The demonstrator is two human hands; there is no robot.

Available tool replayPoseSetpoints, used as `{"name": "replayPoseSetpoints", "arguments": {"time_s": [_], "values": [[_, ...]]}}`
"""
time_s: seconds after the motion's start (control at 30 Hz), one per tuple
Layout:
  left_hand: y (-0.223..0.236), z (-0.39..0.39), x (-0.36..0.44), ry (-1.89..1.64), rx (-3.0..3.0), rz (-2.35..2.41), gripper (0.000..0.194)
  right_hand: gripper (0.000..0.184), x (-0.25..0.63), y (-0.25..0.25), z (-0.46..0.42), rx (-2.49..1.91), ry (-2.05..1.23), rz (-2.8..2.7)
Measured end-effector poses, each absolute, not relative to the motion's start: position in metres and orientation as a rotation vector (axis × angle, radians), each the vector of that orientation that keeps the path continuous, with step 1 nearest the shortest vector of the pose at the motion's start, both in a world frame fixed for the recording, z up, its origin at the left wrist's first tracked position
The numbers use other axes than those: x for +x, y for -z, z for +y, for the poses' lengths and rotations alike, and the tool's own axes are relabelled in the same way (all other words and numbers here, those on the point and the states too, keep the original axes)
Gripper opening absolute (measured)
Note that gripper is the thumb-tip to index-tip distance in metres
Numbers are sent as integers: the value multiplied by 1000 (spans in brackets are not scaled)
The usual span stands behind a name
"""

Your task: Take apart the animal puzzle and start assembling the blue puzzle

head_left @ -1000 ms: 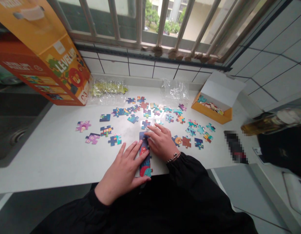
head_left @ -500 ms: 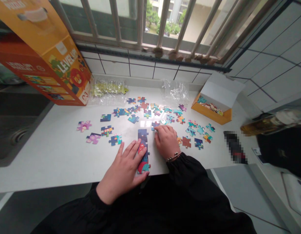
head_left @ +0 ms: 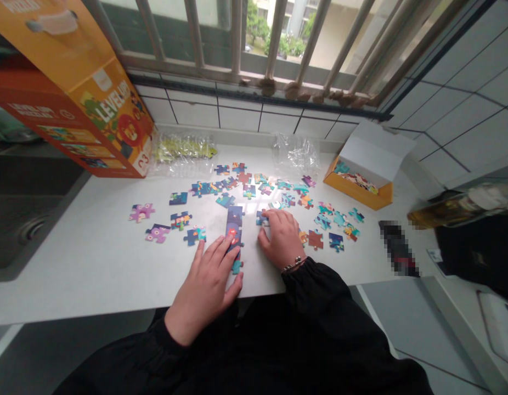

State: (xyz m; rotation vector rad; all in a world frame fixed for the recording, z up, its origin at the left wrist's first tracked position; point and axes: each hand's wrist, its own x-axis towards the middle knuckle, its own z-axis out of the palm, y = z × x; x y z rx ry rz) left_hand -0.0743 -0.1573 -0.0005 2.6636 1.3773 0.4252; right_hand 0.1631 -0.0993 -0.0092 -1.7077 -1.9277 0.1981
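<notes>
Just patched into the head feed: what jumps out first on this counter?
Loose puzzle pieces lie scattered across the white counter. At its near edge the left hand lies flat on a joined strip of pieces, and the right hand touches a loose piece beside it. A big orange puzzle box leans at far left, under the barred window.

Home kitchen, prob. a flat; white counter (head_left: 93, 263) w/ sink (head_left: 27, 219) at left; tiled walls (head_left: 463, 82); barred window (head_left: 237, 33); oil bottle (head_left: 459, 206).

Puzzle strip (head_left: 233, 225) between both hands; loose pieces (head_left: 278, 192) behind.
</notes>
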Motion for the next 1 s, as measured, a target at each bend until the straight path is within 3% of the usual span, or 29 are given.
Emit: {"name": "replayPoseSetpoints", "arguments": {"time_s": [0.2,0.4,0.57,1.0], "values": [[-3,-158,-77,-558,2654,1324,40,42,164,10,-99,-1738,-188,-1903],[-1,-165,-88,-950,2566,1261,5,40,164,10,-98,-1811,-191,-1874],[-3,-165,-87,-906,2627,1154,16,37,164,11,-97,-1805,-185,-1876],[-5,-165,-86,-1013,2592,1123,13,38,169,16,-95,-1709,-207,-1829]]}}
